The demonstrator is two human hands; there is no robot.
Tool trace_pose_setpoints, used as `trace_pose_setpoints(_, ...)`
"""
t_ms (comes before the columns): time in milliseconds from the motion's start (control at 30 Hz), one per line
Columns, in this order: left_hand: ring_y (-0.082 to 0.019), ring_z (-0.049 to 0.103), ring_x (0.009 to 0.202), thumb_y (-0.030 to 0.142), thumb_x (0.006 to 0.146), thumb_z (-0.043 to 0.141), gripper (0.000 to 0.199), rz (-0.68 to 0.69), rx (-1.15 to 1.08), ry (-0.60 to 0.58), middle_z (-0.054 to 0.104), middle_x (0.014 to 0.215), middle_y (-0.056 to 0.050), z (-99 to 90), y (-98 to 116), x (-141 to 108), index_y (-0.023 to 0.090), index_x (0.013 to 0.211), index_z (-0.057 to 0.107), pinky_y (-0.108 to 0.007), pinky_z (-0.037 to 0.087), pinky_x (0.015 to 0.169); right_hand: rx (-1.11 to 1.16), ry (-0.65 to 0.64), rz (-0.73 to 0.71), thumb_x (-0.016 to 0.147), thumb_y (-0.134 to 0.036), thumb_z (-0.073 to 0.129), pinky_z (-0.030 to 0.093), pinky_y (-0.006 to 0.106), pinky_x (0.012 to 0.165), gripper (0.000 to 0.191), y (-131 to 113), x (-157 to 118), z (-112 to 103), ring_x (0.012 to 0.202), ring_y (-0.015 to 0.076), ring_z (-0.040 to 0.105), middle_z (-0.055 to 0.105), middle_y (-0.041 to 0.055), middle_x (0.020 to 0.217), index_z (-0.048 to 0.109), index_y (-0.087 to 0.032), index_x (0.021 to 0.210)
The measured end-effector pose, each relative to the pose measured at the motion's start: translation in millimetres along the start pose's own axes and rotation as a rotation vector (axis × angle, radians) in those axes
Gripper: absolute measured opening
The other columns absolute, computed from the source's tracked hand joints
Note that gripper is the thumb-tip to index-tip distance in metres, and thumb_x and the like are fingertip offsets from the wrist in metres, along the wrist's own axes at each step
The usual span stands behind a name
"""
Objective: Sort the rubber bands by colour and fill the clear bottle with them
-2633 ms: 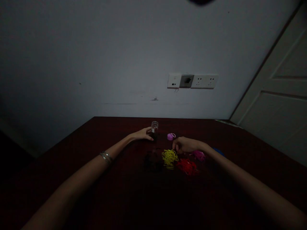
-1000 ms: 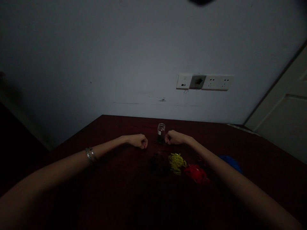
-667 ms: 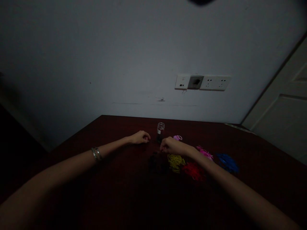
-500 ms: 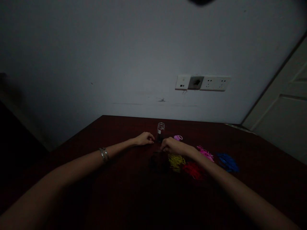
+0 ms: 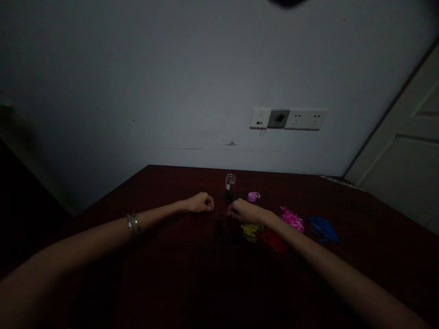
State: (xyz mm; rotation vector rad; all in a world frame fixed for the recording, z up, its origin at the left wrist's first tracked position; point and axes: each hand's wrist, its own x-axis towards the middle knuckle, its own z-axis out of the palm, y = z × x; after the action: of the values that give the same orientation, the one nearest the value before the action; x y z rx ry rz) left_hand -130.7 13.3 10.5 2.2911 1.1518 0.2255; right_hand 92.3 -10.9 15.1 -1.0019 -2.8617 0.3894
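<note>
An uncapped clear glass jar (image 5: 230, 187) stands upright on the dark red table, with dark content low inside and a small white label. Left of it, apart from the glass, my left hand (image 5: 200, 202) rests on the table with its fingers curled in; what they may hold is hidden. Just in front of the jar is my right hand (image 5: 244, 210), its fingertips pinched together and pointing down at the edge of a dark pile (image 5: 224, 230) of small pieces. Poor light hides what the pinch holds. By its wrist lies a pile of yellow strips (image 5: 251, 232).
Beyond my right hand sits a purple lid with a loop (image 5: 253, 197). Piles of red strips (image 5: 272, 239), pink strips (image 5: 291, 219) and blue strips (image 5: 323, 229) lie along the right forearm. Wall sockets (image 5: 288, 119) are above the table's back edge.
My left hand has drawn back to the left, away from the jar, and its fingers have curled in more. My right hand has shifted slightly left and stays pinched.
</note>
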Motion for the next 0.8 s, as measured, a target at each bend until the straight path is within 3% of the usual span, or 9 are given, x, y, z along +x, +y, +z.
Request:
trace_pose_setpoints(200,-0.009,0.052,0.062,0.011,0.064,0.051,0.018,-0.011,-0.016,-0.045,0.061,0.069,-0.001,6.6,18,-20,0.011,0.077,0.064,-0.016,0.036,0.055,0.162,-0.068,-0.068,0.066,-0.004,0.043,0.041,0.018,0.057,0.034,-17,-11,-6,0.066,0.0113,0.059,0.067,0.0058,0.080,0.066,-0.012,0.090)
trace_pose_setpoints(300,-0.010,0.051,0.064,0.017,0.068,0.052,0.019,0.010,-0.030,-0.053,0.060,0.071,-0.001,11.4,30,-27,0.011,0.083,0.063,-0.018,0.036,0.056,0.181,-0.104,-0.059,0.064,-0.011,0.053,0.040,0.018,0.055,0.034,-21,-19,-16,0.065,0.0116,0.057,0.065,0.0049,0.080,0.064,-0.013,0.095)
trace_pose_setpoints(433,-0.010,0.050,0.064,0.038,0.068,0.060,0.039,0.028,-0.048,-0.058,0.058,0.076,-0.003,15.1,48,-36,0.012,0.097,0.059,-0.019,0.036,0.054,0.128,-0.194,-0.075,0.057,-0.023,0.066,0.040,0.021,0.058,0.040,-24,-29,-23,0.071,0.0138,0.054,0.061,0.0044,0.087,0.063,-0.015,0.096)
trace_pose_setpoints(600,-0.012,0.049,0.068,0.041,0.058,0.069,0.052,0.136,0.045,-0.077,0.056,0.077,-0.001,18.2,65,-42,0.014,0.101,0.058,-0.020,0.035,0.058,0.044,-0.158,-0.031,0.054,-0.027,0.067,0.040,0.024,0.065,0.049,-29,-33,-14,0.081,0.0176,0.051,0.054,0.0083,0.098,0.059,-0.015,0.101)
trace_pose_setpoints(800,-0.015,0.048,0.074,0.035,0.057,0.070,0.039,0.127,0.179,-0.028,0.054,0.072,-0.002,26.1,62,-40,0.012,0.087,0.062,-0.021,0.035,0.060,0.025,-0.094,-0.060,0.060,-0.015,0.058,0.035,0.019,0.058,0.024,-28,-23,-2,0.064,0.0103,0.048,0.057,0.0017,0.076,0.061,-0.014,0.084)
